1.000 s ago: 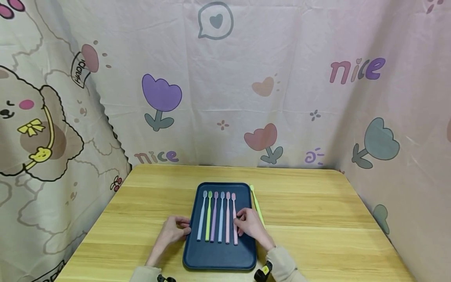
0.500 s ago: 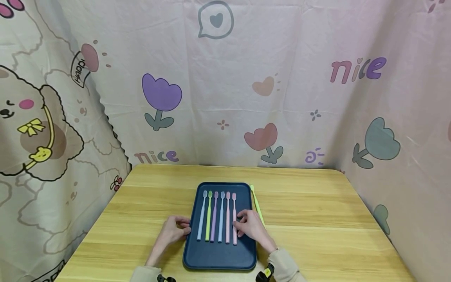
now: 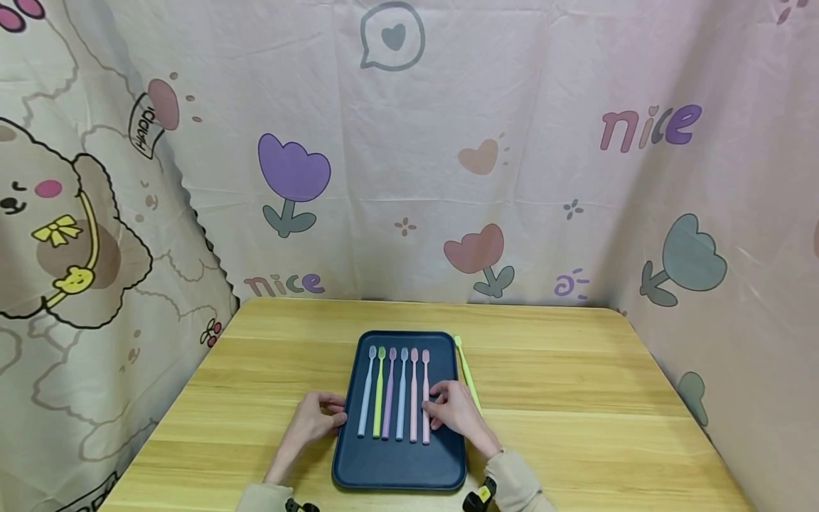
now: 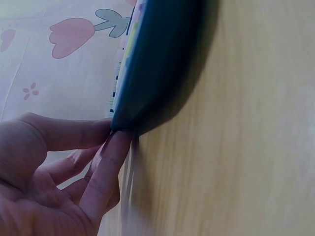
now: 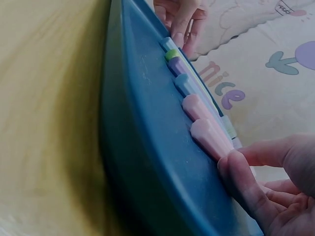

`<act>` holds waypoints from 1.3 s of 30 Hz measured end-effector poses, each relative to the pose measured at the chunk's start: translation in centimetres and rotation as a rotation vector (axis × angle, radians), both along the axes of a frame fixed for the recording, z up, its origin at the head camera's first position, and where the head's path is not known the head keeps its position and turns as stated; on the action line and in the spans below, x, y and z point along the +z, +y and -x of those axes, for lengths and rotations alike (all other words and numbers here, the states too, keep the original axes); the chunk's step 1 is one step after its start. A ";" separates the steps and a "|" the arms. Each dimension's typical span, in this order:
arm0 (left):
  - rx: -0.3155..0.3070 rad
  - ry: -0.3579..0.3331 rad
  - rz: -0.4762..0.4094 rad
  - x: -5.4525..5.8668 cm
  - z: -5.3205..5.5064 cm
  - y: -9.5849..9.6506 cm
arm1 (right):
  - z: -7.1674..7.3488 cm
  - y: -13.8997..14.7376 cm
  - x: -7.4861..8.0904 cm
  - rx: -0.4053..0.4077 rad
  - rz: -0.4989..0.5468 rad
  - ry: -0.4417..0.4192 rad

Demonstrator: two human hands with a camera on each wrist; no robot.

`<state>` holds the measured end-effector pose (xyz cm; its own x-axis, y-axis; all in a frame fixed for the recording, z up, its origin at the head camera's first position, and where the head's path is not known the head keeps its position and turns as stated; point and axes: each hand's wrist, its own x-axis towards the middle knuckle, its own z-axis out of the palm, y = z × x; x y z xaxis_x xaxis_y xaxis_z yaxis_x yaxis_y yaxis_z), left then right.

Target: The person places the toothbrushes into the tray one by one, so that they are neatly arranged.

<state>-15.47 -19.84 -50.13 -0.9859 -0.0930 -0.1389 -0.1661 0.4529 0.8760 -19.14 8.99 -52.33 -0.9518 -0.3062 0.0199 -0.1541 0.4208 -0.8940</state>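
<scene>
A dark blue tray lies on the table with several toothbrushes side by side in it, bristle heads toward the far end. My left hand holds the tray's left rim; in the left wrist view its thumb and a finger meet at that edge. At the right end of the row, my right hand pinches the handle of the outermost pink toothbrush. Left of it lie another pink toothbrush, a blue one, a purple one, a yellow-green one and a pale blue one.
Just outside the tray's right edge, a lone yellow-green toothbrush lies on the wooden table, partly hidden by my right hand. Printed cloth hangs behind the table and along both sides.
The pinched pink toothbrush has straightened slightly, its head shifting a little right and its handle end a little left. My left hand and the tray stay put.
</scene>
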 end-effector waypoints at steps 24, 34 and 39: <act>0.010 -0.015 -0.003 0.2 0.0 0.1 | 0.1 -0.1 0.0 -0.002 0.007 0.000; 0.004 -0.018 -0.006 0.3 0.0 0.1 | 0.1 -0.1 -0.1 -0.012 0.001 0.006; 0.004 -0.020 -0.003 0.3 0.0 0.1 | 0.0 0.1 -0.2 -0.066 0.047 0.054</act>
